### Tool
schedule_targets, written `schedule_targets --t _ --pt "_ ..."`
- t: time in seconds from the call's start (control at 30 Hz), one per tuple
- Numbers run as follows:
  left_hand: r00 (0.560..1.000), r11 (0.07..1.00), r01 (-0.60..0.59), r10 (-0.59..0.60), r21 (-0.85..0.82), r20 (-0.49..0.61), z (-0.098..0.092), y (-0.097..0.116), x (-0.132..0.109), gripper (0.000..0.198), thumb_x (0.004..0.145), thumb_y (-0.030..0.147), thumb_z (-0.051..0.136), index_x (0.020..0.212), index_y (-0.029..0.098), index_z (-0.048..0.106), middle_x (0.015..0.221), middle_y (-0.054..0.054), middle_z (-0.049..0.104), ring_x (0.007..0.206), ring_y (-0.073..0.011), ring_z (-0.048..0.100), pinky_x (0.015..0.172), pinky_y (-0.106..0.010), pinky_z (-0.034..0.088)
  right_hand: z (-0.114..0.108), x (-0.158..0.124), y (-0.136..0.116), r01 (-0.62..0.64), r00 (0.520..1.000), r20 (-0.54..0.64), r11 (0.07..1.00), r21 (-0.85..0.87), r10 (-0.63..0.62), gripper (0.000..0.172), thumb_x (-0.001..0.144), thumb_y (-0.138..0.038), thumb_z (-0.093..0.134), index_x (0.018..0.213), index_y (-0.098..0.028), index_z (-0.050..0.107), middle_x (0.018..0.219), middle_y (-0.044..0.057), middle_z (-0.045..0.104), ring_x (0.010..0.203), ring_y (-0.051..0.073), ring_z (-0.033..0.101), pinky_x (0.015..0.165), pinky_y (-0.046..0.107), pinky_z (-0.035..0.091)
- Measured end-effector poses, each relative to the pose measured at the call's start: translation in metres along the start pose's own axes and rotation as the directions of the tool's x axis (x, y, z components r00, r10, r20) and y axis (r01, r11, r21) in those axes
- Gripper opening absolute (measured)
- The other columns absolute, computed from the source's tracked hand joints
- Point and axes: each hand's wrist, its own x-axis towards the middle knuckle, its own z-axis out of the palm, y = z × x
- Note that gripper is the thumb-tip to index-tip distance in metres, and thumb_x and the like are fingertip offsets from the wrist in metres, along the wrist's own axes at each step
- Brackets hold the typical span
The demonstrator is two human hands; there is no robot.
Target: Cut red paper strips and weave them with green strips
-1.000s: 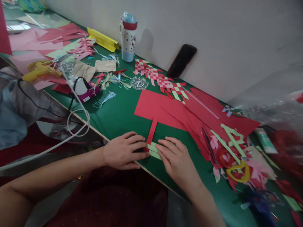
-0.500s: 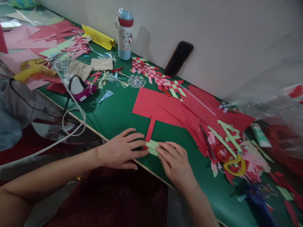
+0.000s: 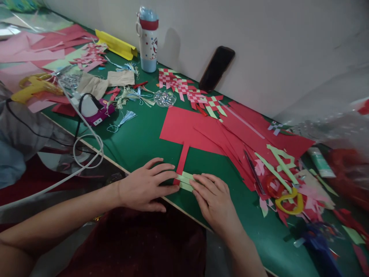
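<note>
Two light green paper strips [image 3: 186,183] lie side by side near the table's front edge, crossing the lower end of a red paper strip [image 3: 182,158]. Spread and nearly flat, the fingers of my left hand [image 3: 151,184] touch the left ends of the strips, with the thumb held apart. My right hand [image 3: 212,194] has its fingers close together and bent over the right ends of the green strips, gripping them against the table; those ends are hidden. The top of the red strip meets a large red paper sheet [image 3: 184,125].
Woven paper pieces [image 3: 187,90], a bottle [image 3: 149,42] and a phone [image 3: 217,68] line the wall. To the right are yellow-handled scissors [image 3: 290,207] among scraps. Tassels [image 3: 127,118], a purple power strip [image 3: 100,115] and a yellow glue gun [image 3: 36,88] are on the left.
The view has shifted slightly. My left hand has moved a little toward the table's front edge; my right hand stays at the strips' right ends.
</note>
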Motion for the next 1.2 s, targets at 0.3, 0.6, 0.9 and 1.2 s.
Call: schedule_targets --t 0.3,0.6,0.9,1.2 --pt "0.998 0.997 0.056 -0.055 -0.053 0.014 -0.001 -0.002 0.001 0.051 0.088 0.053 0.062 0.133 0.031 0.057 0.13 -0.01 0.053 0.134 -0.0334 0.039 0.116 -0.057 0.021 -0.005 0.008 -0.002 -0.011 1.0 -0.009 0.998 -0.059 0.01 0.028 0.098 -0.024 0.05 0.12 -0.021 0.068 0.129 0.009 0.065 0.122 0.027 0.051 0.099 0.044 0.042" --pt "0.999 0.998 0.037 -0.036 -0.058 0.008 0.0 -0.003 0.003 0.05 0.087 0.05 0.064 0.132 0.03 0.058 0.129 -0.006 0.057 0.132 -0.032 0.04 0.118 -0.055 0.018 -0.001 0.011 -0.002 -0.074 0.996 0.04 0.984 -0.163 0.082 0.032 0.099 -0.037 0.05 0.123 -0.026 0.068 0.132 0.007 0.065 0.123 0.029 0.05 0.099 0.047 0.038" --pt "0.999 0.995 0.041 -0.039 -0.086 0.017 0.001 -0.005 0.003 0.047 0.088 0.047 0.062 0.132 0.029 0.058 0.128 -0.005 0.059 0.133 -0.0309 0.041 0.118 -0.055 0.018 -0.006 0.013 -0.003 -0.063 0.998 0.01 0.992 -0.109 0.064 0.032 0.1 -0.033 0.048 0.125 -0.021 0.065 0.13 0.01 0.065 0.123 0.028 0.05 0.102 0.045 0.037" --pt "0.999 0.996 0.031 -0.028 -0.081 0.032 0.001 -0.005 0.003 0.044 0.09 0.045 0.06 0.132 0.029 0.059 0.133 -0.004 0.06 0.134 -0.0302 0.041 0.118 -0.054 0.019 -0.003 0.026 -0.008 -0.002 0.995 0.094 0.989 -0.148 0.016 0.031 0.1 -0.034 0.049 0.124 -0.024 0.066 0.129 0.006 0.067 0.121 0.027 0.051 0.103 0.045 0.032"
